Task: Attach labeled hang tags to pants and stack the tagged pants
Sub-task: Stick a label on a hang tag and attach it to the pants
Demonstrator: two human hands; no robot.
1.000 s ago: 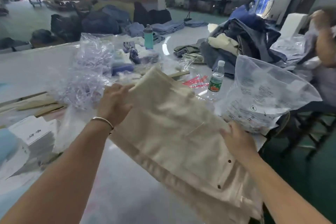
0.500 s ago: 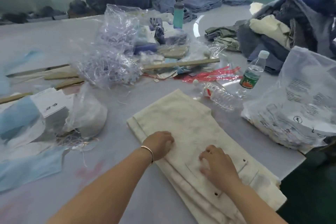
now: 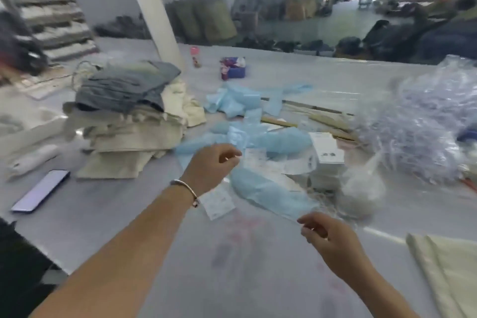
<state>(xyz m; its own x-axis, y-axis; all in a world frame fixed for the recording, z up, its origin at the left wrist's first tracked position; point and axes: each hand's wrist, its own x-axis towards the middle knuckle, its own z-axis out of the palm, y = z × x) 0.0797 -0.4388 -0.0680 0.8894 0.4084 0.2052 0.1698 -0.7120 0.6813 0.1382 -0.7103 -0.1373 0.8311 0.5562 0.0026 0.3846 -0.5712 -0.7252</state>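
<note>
whole frame is motion-blurred, print on the white paper hang tags (image 3: 254, 160) unreadable. cream folded cotton pants (image 3: 449, 273) cut off at the right edge, only a corner shows on the grey plastic-covered table (image 3: 253, 279). left hand (image 3: 211, 165), thin metal bangle on the wrist, hovers over the tags with fingers loosely curled; cannot tell if anything is pinched. right hand (image 3: 333, 239) hangs lower right, fingers curled, tips near the edge of a crumpled pale-blue plastic sheet (image 3: 273, 193); grasp unclear too. one loose white tag (image 3: 218, 204) lies flat just under the left wrist.

versus half a second ago: view has swung left, both hands have left the pants, which then lay under them mid-frame. now visible: messy stack of folded cream and grey pants (image 3: 129, 116) far left, flat dark glossy phone (image 3: 41, 190) near it, small white cardboard box (image 3: 326, 152), heap of clear crinkled plastic bags (image 3: 418, 126) right.
</note>
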